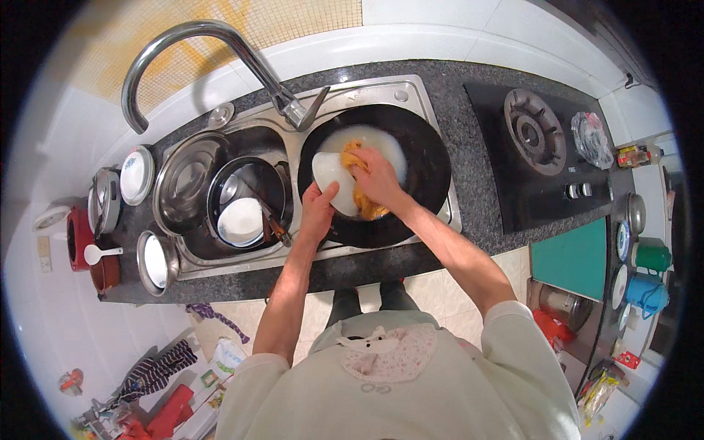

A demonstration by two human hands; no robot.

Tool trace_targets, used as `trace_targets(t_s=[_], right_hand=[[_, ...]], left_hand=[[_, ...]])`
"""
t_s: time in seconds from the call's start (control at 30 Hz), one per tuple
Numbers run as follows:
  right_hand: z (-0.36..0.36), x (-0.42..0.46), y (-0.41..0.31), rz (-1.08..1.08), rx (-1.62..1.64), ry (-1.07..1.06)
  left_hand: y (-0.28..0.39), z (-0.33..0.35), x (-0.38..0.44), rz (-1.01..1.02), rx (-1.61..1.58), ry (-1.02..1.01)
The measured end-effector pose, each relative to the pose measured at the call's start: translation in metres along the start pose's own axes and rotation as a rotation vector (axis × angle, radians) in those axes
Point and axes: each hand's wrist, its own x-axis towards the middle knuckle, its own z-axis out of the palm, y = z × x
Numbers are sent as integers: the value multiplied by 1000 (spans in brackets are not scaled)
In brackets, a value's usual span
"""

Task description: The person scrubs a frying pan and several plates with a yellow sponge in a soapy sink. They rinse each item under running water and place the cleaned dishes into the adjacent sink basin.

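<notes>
My left hand (319, 209) grips the near-left rim of a white bowl or dish (334, 175), tilted over a large black wok (423, 159). With my right hand (377, 179) I hold a yellow-orange cloth (363, 201) against the dish's right side; part of the cloth hangs toward the wok. Cloudy whitish water (385, 143) lies in the bottom of the wok. The wok sits over the right basin of a stainless steel double sink (352, 252). My fingers and the cloth hide some of the dish.
In the left basin are a metal basin (190, 181), a black pan (220, 170) and a white bowl (240, 223). A chrome faucet (220, 27) arches behind. Several dishes, including a plate stack (137, 175), stand at the left. A gas hob (495, 181) is on the right.
</notes>
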Motion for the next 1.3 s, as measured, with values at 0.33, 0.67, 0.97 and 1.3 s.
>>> trace_targets(t_s=[0.33,0.67,0.97,1.3], right_hand=[[13,23,70,-104,-562,-169],[-7,10,-35,-416,-130,-131],[-20,65,26,387,402,-470],[-16,58,15,-10,-191,-264]], left_hand=[[1,-10,-6,-157,27,-19],[1,-21,15,-62,236,-48],[24,3,-11,-95,199,-182],[8,-3,7,-133,68,-104]])
